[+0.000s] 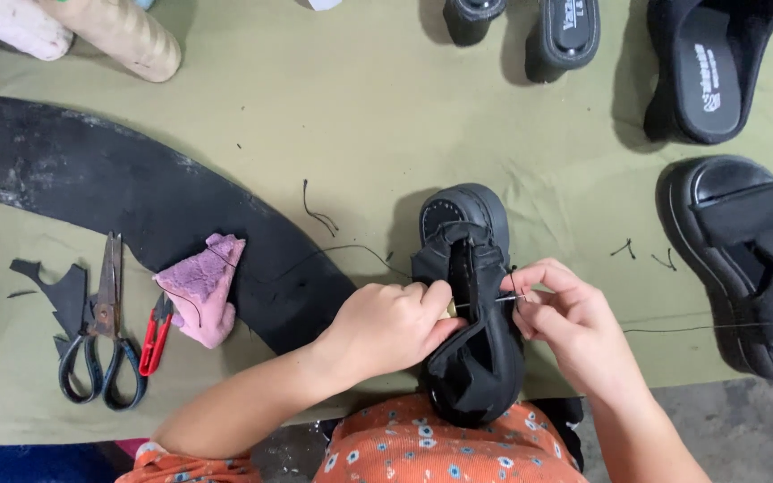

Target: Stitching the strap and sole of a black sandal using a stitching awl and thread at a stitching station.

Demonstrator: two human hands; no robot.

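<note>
Black shoe (pixel 473 304) sits between both hands' fingers (pixel 428 300), needle (pixel 485 303) crossing it.

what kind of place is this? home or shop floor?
Likely a small shoe-making or repair workbench, not a home. Both hands, left hand and right hand, stitch a black shoe with a needle and thread; more black sandals wait on the green-covered table, with scissors and red thread snips nearby.

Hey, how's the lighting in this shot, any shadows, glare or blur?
Head view: even, soft light; the black shoe throws a faint shadow leftward on the green table cover; no glare; both hands, left hand and right hand, look sharp.
</note>
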